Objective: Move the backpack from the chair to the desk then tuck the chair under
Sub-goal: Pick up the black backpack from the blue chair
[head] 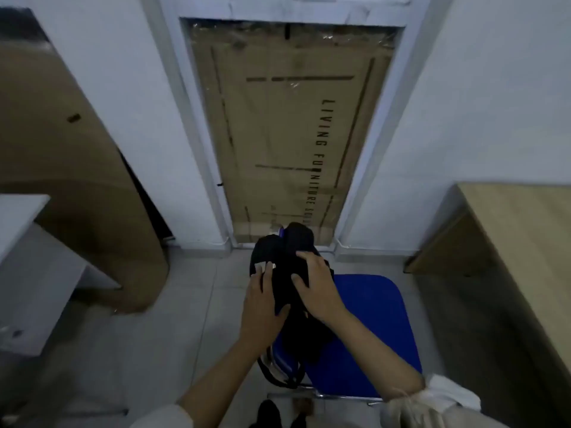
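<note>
Hands: left hand (262, 301) clasps the black fabric backpack (292, 245) at its side, thumb across the front; right hand (315, 285) grips its top with curled fingers.
Backpack: over the left part of the blue padded chair seat (367, 329), straps dangling past the edge.
Worktop: light wooden worktop (522, 242) at right, apart from the chair.

Dim, bluish light; soft motion blur throughout; wide-angle bending at edges; deep shadow lower right.
</note>
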